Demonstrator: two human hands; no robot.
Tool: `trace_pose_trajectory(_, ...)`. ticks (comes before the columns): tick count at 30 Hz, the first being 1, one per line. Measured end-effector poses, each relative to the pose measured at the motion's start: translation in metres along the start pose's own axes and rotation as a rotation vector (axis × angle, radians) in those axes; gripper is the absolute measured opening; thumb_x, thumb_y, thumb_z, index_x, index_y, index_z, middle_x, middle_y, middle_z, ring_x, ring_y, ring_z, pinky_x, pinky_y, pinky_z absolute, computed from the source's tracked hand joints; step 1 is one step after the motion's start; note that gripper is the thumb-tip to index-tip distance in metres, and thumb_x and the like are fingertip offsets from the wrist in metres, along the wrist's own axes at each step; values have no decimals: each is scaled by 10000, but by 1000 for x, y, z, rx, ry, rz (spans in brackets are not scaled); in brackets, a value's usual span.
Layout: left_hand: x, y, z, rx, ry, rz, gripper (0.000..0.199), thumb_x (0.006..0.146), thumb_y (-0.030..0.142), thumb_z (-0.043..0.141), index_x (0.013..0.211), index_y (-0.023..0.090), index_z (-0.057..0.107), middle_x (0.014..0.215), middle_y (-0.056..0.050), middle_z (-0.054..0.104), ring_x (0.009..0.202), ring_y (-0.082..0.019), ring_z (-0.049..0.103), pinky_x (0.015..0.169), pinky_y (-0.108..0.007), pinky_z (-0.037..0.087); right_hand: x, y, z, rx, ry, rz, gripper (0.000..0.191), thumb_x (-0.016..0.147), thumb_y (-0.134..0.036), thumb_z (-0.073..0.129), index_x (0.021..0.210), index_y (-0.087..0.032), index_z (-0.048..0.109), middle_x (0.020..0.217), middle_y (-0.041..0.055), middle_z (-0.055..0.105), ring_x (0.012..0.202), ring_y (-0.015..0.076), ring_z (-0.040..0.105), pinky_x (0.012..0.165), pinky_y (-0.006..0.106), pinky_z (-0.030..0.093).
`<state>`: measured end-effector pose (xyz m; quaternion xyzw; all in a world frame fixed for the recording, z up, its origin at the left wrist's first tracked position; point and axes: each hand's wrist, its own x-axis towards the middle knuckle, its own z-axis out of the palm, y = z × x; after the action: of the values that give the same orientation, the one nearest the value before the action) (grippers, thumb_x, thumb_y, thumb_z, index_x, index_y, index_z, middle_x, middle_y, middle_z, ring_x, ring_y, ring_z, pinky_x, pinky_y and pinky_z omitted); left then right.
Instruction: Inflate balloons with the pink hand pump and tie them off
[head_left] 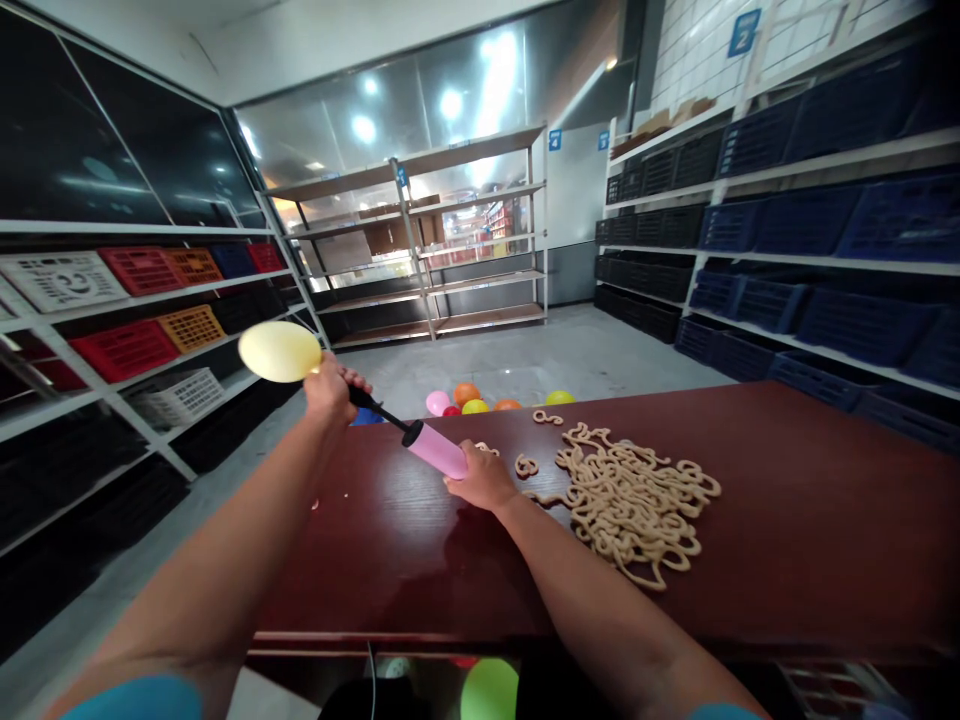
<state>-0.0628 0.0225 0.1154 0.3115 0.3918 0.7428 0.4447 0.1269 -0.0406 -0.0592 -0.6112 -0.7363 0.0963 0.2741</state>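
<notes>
A pale yellow balloon (279,350), partly blown up, sits on the black nozzle end of a pink hand pump (435,450). My left hand (330,385) is closed around the balloon's neck and the pump's black tip, held out past the table's left edge. My right hand (480,478) grips the pink barrel of the pump just above the dark red table (787,520). Beside my right hand lies a heap of several limp tan balloons (630,500).
Several inflated balloons (474,398) in orange, pink, yellow and red lie on the floor beyond the table. A green balloon (489,690) shows under the table's near edge. Shelving with coloured crates (127,345) lines the left wall, blue and black crates (795,240) the right.
</notes>
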Motion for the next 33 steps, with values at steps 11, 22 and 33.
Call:
trace_pose_trajectory(11, 11, 20, -4, 29, -37, 75, 348, 794, 305, 487, 552, 205, 258, 404, 69, 249, 322, -79, 316, 346, -211, 337, -2, 3, 15, 72, -25, -3, 367, 670, -377, 620, 980, -210, 518, 899, 47, 623, 840, 214, 593, 693, 296, 393)
trace_pose_trajectory(22, -39, -57, 9, 21, -70, -60, 398, 847, 414, 453, 546, 215, 284, 408, 48, 282, 333, -93, 346, 369, -241, 339, -4, 2, 10, 87, 53, -36, 355, 672, -394, 628, 939, -194, 509, 884, 60, 616, 847, 215, 576, 708, 296, 379)
trace_pose_trajectory(33, 16, 62, -3, 87, -49, 163, 309, 816, 269, 428, 574, 196, 250, 411, 66, 264, 361, -82, 313, 379, -218, 344, 0, -3, 8, 73, 32, -44, 388, 662, -437, 639, 956, -216, 518, 875, 48, 628, 827, 219, 585, 672, 297, 378)
